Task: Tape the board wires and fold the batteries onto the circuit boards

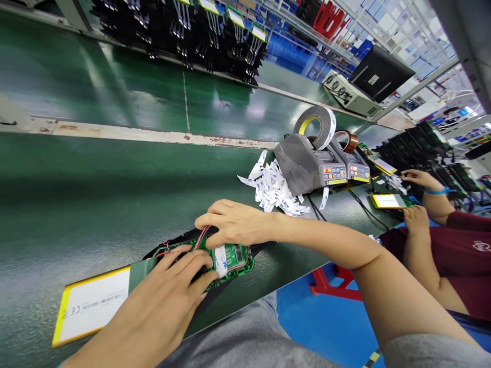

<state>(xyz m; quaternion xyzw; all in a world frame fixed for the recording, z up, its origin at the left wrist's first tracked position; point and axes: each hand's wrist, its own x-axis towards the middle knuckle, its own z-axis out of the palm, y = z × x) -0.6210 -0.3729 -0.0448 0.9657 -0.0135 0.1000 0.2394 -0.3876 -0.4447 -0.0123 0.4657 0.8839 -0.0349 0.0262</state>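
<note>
A green circuit board (233,254) with a white tape strip (221,260) across it lies in a black frame on the green bench. My left hand (174,286) rests over the board's left part, its fingers bent and pressed on it; what lies under the fingertips is hidden. Above the board, my right hand (230,222) has thumb and fingers closed around thin red, black and white wires (202,236). A flat battery pack (95,302) with yellow edges and a white label lies at the lower left, beside my left wrist.
Two grey tape dispensers (303,166) stand right of centre, next to a heap of white tape backings (272,189). Black parts (184,36) line the rear shelf. At the right, a person in a dark red shirt (456,255) handles another battery and board.
</note>
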